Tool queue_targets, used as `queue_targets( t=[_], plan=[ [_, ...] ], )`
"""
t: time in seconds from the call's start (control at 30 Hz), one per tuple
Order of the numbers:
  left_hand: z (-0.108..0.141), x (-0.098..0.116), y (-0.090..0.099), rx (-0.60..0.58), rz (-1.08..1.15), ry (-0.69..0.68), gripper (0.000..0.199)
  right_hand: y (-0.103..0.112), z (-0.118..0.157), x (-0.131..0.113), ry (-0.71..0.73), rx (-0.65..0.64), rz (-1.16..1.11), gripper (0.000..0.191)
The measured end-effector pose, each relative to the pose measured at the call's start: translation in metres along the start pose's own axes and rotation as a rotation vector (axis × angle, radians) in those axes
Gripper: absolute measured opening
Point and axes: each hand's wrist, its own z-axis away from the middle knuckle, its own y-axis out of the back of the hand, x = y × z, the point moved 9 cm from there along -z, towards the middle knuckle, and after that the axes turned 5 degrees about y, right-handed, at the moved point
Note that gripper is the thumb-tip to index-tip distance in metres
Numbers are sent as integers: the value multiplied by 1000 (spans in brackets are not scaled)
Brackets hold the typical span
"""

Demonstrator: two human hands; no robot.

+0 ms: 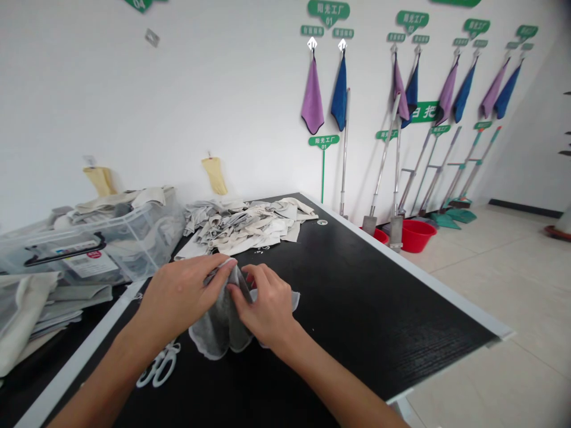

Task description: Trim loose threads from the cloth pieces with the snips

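A black desk (383,297) with pale edging stands before a white wall (223,77) hung with purple cloths (313,101) and blue cloths (339,92); a red basin (418,236) sits on the tiled floor (473,380). Over the desk, the left hand (185,291) and right hand (270,304) both pinch gray fabric (222,327), near scissors (166,368).

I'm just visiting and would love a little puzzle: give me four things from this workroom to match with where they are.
Things
1. Grey fabric piece with pale edging
2. White-handled scissors
3. Clear plastic box with a black handle
4. Round red plastic tub

Places
A. On the floor near the wall
B. Left of the loose cloth heap
C. Between the left hand and right hand
D. Lying on the black tabletop

Pairs: 1-C, 2-D, 3-B, 4-A
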Motion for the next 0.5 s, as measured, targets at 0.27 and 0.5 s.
queue_targets(
  t=[0.27, 0.5],
  plan=[
    [8, 7, 4, 64, 23, -60, 27, 6, -2, -6, -96, 57, -148, 11],
    [11, 9, 6, 110, 12, -78, 24, 6, 12, 1, -94, 43, -60, 20]
  ],
)
